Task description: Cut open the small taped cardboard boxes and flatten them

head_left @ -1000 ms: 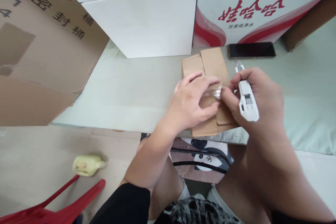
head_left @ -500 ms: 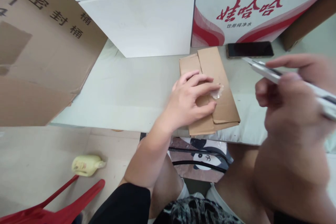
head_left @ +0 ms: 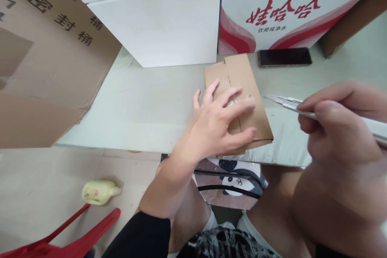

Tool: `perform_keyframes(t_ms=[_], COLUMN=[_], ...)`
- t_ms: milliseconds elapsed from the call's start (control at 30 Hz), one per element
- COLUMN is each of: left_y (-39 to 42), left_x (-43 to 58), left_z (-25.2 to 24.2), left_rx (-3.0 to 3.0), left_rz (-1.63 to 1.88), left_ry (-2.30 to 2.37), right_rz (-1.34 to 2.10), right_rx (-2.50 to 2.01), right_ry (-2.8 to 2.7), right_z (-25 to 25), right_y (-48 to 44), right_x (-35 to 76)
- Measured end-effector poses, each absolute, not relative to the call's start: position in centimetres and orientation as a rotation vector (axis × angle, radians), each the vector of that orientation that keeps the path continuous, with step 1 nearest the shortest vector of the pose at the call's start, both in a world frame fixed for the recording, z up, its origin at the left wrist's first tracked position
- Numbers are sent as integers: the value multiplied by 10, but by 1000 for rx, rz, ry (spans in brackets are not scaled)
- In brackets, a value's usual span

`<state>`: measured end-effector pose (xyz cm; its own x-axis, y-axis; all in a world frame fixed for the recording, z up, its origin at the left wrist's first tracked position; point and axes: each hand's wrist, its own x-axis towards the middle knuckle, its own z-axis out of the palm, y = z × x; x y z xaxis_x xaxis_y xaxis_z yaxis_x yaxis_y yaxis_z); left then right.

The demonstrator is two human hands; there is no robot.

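In the head view, a small cardboard box [head_left: 242,68] lies on the pale bench [head_left: 145,105], near its front edge and between the two hands. The left hand [head_left: 211,123] is spread over its top, fingers apart and pinched on nothing; whether every fingertip touches is hard to tell. The right hand [head_left: 341,117] is closed around a white box cutter [head_left: 288,102], its tip just beside the box's right edge, not visibly touching it.

The box looks light, so it would probably slide on the cloth unless steadied. Its thin walls seem stiff along the folds but likely to dent in the middle of a flap. The best hold is probably a flat palm on top or a grip across the two long sides, clear of the blade. The clear tape [head_left: 249,100] on the top looks thin, crumpled and perhaps slippery. The cutter seems light and rigid; its handle is the only safe place to hold.

Counted: one small box, one cutter, one phone [head_left: 285,57], one large carton [head_left: 45,68] at left, one box with red print [head_left: 269,16], one yellow bottle [head_left: 98,192] and one panda picture [head_left: 236,183] below the bench.
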<state>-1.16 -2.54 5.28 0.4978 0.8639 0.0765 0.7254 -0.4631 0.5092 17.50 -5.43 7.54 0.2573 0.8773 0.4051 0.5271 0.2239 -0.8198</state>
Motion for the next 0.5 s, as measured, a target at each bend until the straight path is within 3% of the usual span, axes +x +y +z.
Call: perform_keyframes(t_ms=[500], left_y=[-49], left_x=[-6], left_z=[70], left_rx=[2360], left_rz=[161], left_ry=[1293], right_rz=[616], right_rx=[-1405], right_ry=[-1636], right_z=[62], right_y=[-46], right_x=[174])
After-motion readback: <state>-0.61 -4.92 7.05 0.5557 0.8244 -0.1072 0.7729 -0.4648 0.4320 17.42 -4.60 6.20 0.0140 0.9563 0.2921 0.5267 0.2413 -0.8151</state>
